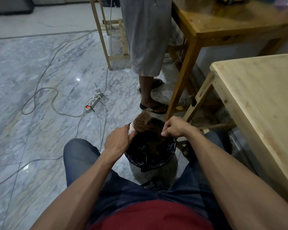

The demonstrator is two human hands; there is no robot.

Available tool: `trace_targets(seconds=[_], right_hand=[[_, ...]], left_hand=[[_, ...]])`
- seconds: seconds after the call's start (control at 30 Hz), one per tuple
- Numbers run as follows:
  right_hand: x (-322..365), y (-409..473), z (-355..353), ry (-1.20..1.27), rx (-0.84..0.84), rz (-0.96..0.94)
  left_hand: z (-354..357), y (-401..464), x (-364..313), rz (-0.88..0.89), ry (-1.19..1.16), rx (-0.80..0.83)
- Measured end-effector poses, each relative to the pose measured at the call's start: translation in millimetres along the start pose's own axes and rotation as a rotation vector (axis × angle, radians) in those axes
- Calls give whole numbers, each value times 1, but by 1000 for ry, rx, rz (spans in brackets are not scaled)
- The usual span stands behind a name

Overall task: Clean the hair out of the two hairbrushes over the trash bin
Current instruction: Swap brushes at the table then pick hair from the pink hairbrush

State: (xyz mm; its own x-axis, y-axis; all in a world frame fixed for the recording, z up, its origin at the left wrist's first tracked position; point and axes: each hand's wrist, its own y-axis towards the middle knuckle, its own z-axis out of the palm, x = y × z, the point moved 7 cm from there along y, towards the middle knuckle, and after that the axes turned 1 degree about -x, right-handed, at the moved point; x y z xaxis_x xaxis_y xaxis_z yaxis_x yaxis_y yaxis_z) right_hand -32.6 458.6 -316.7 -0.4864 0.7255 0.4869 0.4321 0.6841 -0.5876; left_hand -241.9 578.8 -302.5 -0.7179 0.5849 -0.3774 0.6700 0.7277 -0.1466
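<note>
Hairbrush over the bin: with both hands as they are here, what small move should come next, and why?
Probably the right hand should draw its pinched hair down and away, then let go. The left hand grips the hairbrush by its handle, bristles up, over the black-lined trash bin, so the dark hair stretched between brush and fingers should fall inside.

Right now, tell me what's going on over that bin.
A seated person is cleaning a hairbrush over a trash bin lined with a black bag, set on the floor between their knees. The left hand grips the brush by its handle, bristles facing up. The right hand has its fingers curled at the brush's near edge, apparently pinching brown hair from the bristles. Brown hair already lies in the bin. Only one brush is in view. Another person stands just beyond, beside a wooden table.
</note>
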Motion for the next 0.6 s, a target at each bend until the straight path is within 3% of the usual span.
trace_targets(seconds=[0.17,0.37,0.47,0.6], right_hand=[[11,9,-5,-122,14,-14],[33,21,-3,594,82,11],[36,24,-9,558,-57,-46],[17,27,-18,454,-248,57]], left_hand=[[-4,2,-2,9,16,-23],[-8,3,-6,25,30,-50],[-5,6,-8,40,17,-40],[-3,10,-1,50,41,-12]])
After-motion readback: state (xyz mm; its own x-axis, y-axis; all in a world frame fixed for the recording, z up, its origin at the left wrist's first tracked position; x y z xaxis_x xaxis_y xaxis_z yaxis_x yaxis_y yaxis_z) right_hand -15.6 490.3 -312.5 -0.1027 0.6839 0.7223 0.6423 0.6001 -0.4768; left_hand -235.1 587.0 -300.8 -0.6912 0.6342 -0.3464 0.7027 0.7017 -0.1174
